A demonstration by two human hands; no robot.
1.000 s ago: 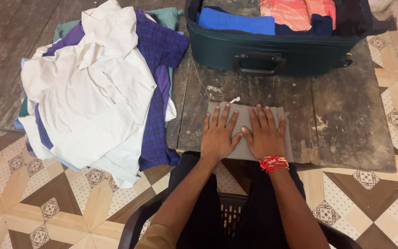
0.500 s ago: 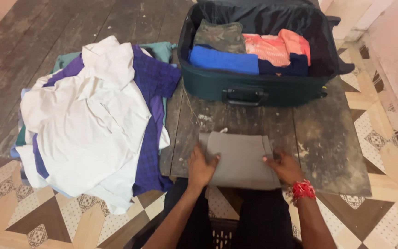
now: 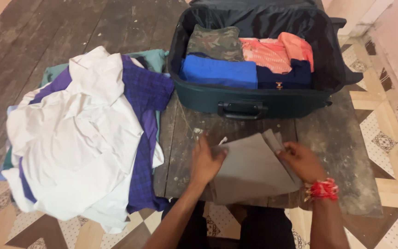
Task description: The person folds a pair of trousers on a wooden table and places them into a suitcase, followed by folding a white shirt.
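On the near edge of the dark wooden table (image 3: 342,152), directly ahead of us, lies the folded grey garment (image 3: 249,168), its near corner reaching just past the table's edge above our lap.

Item: left hand (image 3: 206,161). It grips the garment's left edge, thumb on top of the cloth and fingers closed around the fold.

Item: right hand (image 3: 301,161). It pinches the garment's right side, where the layered edges are lifted and tilted up off the table; a red thread band (image 3: 322,190) sits at the wrist.

Item: open dark green suitcase (image 3: 254,99). It stands at the far side of the table, handle towards us, near the garment but apart from it. Inside we see folded blue (image 3: 217,71), camouflage (image 3: 215,42), orange-pink (image 3: 272,50) and navy (image 3: 286,78) pieces filling the near half; the far half shows bare dark lining.

Item: pile of loose shirts (image 3: 79,133). White on top, purple checked beneath, it lies well to the left and hangs over the table's near edge.

Open room: bare boards run between the garment and the suitcase, between the garment and the pile, and to the right of our right hand as far as the table's edge by the patterned floor tiles (image 3: 392,138).
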